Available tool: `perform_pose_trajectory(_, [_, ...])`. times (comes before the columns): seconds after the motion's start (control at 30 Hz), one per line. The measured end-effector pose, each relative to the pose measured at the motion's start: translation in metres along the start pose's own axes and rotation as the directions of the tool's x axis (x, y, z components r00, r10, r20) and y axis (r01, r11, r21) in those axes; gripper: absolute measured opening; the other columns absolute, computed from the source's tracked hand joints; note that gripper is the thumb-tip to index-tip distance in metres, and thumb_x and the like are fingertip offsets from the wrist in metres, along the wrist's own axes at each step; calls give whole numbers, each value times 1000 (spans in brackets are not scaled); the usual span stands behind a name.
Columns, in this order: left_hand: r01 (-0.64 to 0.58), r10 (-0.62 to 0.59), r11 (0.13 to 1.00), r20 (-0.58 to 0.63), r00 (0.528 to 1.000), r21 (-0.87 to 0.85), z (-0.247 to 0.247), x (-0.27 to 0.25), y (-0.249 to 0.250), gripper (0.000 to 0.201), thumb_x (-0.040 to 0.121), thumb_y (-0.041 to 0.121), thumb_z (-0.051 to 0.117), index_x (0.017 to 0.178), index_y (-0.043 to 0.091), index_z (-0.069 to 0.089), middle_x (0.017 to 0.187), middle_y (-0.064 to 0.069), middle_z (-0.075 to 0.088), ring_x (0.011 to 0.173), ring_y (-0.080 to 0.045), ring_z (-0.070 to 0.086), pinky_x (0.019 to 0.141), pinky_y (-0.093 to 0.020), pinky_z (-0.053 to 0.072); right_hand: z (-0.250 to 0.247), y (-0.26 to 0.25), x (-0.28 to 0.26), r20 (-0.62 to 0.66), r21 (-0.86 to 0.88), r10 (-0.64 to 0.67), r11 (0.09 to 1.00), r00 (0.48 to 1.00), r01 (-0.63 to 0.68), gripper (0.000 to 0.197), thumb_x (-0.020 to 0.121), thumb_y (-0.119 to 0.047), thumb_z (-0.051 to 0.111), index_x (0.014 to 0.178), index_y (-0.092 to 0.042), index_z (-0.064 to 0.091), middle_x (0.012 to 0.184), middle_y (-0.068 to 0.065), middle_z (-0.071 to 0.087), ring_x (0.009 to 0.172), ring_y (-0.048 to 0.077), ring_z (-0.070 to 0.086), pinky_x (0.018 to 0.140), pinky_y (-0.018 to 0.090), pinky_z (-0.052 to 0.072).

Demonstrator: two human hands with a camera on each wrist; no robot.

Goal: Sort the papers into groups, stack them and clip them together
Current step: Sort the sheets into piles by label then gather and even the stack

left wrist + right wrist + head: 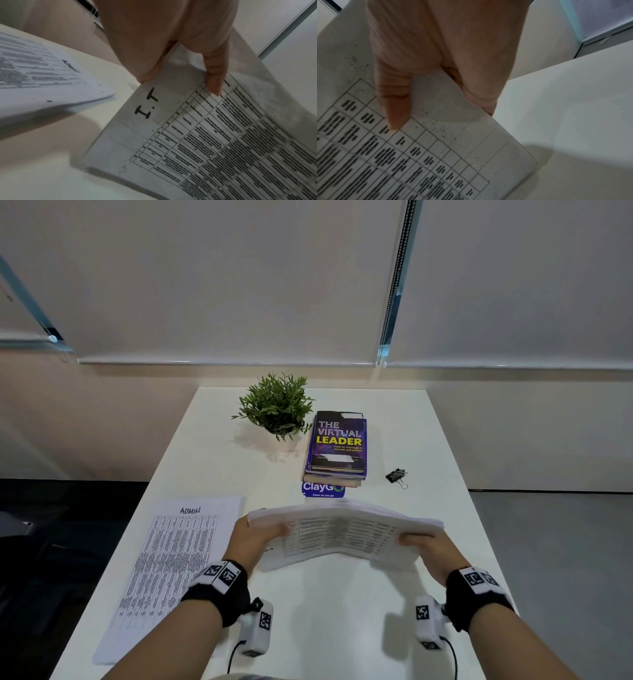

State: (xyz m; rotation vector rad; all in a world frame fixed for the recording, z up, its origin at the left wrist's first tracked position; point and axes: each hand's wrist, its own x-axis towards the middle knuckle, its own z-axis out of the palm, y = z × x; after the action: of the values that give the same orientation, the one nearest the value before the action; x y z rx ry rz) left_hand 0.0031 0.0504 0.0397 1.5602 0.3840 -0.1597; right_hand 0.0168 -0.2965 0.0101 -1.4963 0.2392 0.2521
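A stack of printed table sheets (342,534) stands on its long edge on the white table (342,611), its printed face towards me. The front sheet is marked "I.T" (145,102). My left hand (257,537) grips the stack's left end, thumb on the front (214,83). My right hand (423,546) grips the right end (453,121), thumb pressed on the print (395,108). Another pile headed "ADMIN" (171,570) lies flat at the left (42,75). A black binder clip (396,476) lies at the right, beyond the stack.
A potted green plant (277,409) and a pile of books (337,448) topped by "The Virtual Leader" stand at the back middle. A blue sticker (323,489) sits just behind the held stack. The table's edges run close on both sides.
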Motion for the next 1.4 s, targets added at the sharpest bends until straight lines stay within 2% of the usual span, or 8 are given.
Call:
perform_pose_trajectory(0.3, [50,-51,998,-37,998,-29,1,-1,-8,39,68,6,85,105,6,73,98,-9,77,94,-28,72,82,-37,56,10,1,-5,17,-89,-53,995,998,55,52,57,-8,75,108,-6,73,113,13,73,112,30,65,97,49,50])
perform_pose_trajectory(0.5, [13,-13,1000,18,1000,2,-9,-5,-2,33,61,11,83,91,3,70,82,-15,71,75,-23,63,66,-33,49,5,-1,-4,-28,-63,-8,998,1000,7,64,41,-16,79,104,-3,74,108,15,74,93,22,68,80,33,53])
perform_pose_trajectory(0.87, [119,-115,993,-114,987,24,2,0,-13,38,71,9,85,106,8,70,100,-8,75,92,-24,70,69,-27,51,3,9,-1,-34,-165,31,986,999,-37,57,47,-18,84,103,-7,75,104,10,76,104,30,69,95,51,52])
perform_pose_trajectory(1.03, [-54,77,969,-89,993,243,9,-2,34,17,78,12,79,85,23,68,85,3,72,86,-24,70,68,-28,51,-5,-54,-4,-225,-333,-100,943,969,20,97,63,-7,87,143,-22,34,131,-2,47,121,18,46,103,35,36])
perform_pose_trajectory(1.13, [-218,214,904,50,975,368,20,-5,70,19,78,11,77,86,28,72,86,3,76,86,-19,72,75,-30,56,29,-102,-8,-51,-637,-302,744,952,202,104,61,-22,91,146,-31,30,134,-17,36,119,4,38,107,28,27])
perform_pose_trajectory(1.23, [-324,287,829,150,946,457,39,-5,93,12,76,11,79,86,16,77,86,-3,77,86,-22,72,80,-36,56,73,-126,-3,222,-782,-269,525,937,336,83,66,-37,86,138,-34,46,133,-17,50,118,8,50,107,33,37])
perform_pose_trajectory(1.33, [-368,303,774,209,930,515,52,-10,108,16,73,15,82,87,8,76,83,-8,76,82,-25,70,75,-39,55,93,-134,1,331,-856,-123,378,936,353,18,79,-34,76,94,-30,68,88,-8,68,87,16,64,74,31,50])
perform_pose_trajectory(1.4, [-361,279,762,229,932,538,47,-11,114,12,74,14,81,84,10,74,79,-4,73,71,-17,66,64,-30,52,84,-138,0,309,-838,-66,453,949,304,20,82,-31,74,67,-28,62,67,-10,60,65,12,58,57,26,41])
